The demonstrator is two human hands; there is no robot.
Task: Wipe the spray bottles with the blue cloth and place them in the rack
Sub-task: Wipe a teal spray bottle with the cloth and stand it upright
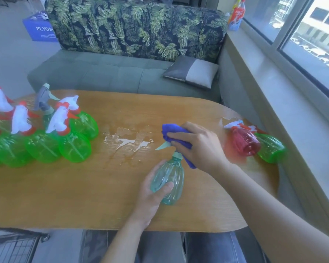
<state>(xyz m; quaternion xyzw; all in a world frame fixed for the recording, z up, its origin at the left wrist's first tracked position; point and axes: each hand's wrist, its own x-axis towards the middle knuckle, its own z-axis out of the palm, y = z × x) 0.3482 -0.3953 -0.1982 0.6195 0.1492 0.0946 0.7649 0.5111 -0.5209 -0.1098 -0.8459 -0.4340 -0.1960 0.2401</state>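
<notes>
While the teal bottle [168, 184] is gripped round its body by the left hand [152, 194] just above the tabletop [84, 196], its spray head is wrapped in the blue cloth [176, 138], which is clutched by the right hand [199, 147]; the wiping step is judged to be in hand; next, the body must be rubbed and the bottle carried to the rack [13, 245], seen low to the left of the left hand; a green cluster [44, 145] is stood far left; a red bottle [245, 142] and a green one [272, 149] are laid right of the right hand; a wet patch [127, 141] is spread between.
</notes>
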